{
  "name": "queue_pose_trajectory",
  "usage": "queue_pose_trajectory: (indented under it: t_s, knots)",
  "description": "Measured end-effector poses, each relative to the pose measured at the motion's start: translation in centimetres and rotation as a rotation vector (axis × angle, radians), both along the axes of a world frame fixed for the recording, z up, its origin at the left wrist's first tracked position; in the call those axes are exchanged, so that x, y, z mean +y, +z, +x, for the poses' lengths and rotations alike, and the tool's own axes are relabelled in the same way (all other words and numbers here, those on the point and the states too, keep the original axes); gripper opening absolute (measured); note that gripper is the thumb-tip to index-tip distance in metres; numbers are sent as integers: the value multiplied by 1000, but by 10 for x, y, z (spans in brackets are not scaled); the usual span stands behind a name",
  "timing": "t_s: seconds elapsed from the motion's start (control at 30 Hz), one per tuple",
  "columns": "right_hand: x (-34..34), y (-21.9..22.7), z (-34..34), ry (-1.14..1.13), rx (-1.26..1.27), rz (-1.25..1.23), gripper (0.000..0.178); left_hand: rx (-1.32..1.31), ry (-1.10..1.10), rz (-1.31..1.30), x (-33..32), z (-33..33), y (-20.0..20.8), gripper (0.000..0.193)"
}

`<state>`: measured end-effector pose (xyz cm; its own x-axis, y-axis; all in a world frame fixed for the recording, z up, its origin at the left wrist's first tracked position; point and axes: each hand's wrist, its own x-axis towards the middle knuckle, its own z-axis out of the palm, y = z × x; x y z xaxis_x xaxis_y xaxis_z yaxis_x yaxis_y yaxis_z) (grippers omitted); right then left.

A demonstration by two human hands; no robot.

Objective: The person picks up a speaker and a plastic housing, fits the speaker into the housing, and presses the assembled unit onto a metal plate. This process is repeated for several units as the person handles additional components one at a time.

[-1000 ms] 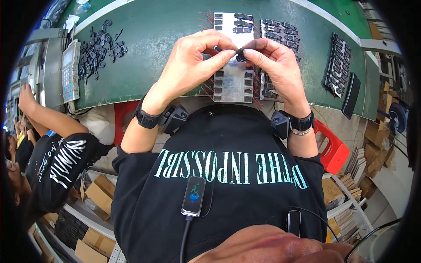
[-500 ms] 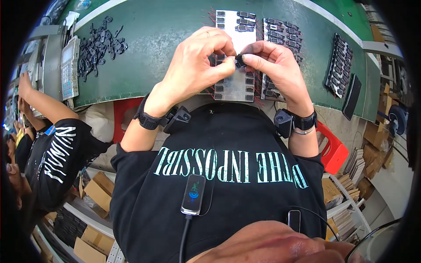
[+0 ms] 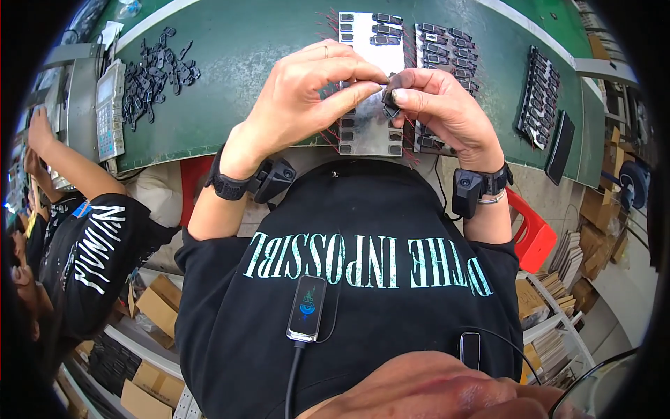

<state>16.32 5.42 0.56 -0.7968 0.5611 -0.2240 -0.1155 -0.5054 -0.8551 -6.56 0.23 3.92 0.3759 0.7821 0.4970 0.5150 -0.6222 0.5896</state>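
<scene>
My right hand [image 3: 447, 108] pinches a small black plastic part [image 3: 391, 106] between thumb and fingers, above a silvery metal plate [image 3: 370, 63]. Close against that part, my left hand [image 3: 314, 87] has its thumb and forefinger tips nearly together; whatever lies between them is too small to make out. Small black rectangular pieces with thin red wires line both sides of the plate. At its far right, several longer black parts [image 3: 386, 29] lie across it. My hands hide the plate's middle.
A second plate of black parts [image 3: 447, 52] lies just right of the first. Farther right are another filled row [image 3: 539, 98] and a dark flat tray [image 3: 560, 150]. Loose black parts [image 3: 157, 77] are heaped at the left, by a grey device [image 3: 110, 112]. A co-worker's arm [image 3: 73, 164] reaches in there.
My left fingertips have drawn slightly back from the black part and straightened. My right hand has turned the part, so it now tilts downward and shows more of itself.
</scene>
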Motion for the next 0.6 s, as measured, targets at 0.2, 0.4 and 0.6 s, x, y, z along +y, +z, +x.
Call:
queue_pose_trajectory:
  t_s: [0.2,0.4,0.6]
  knots:
    - [2,6,-1,13,-52,-13,22,122,-46,87,3,-2,11,16]
    - [9,11,-2,89,-122,-14,20,235,-74,194,8,1,19,15]
    - [11,13,-3,138,-42,-113,21,-37,-83,-20,3,6,3,14]
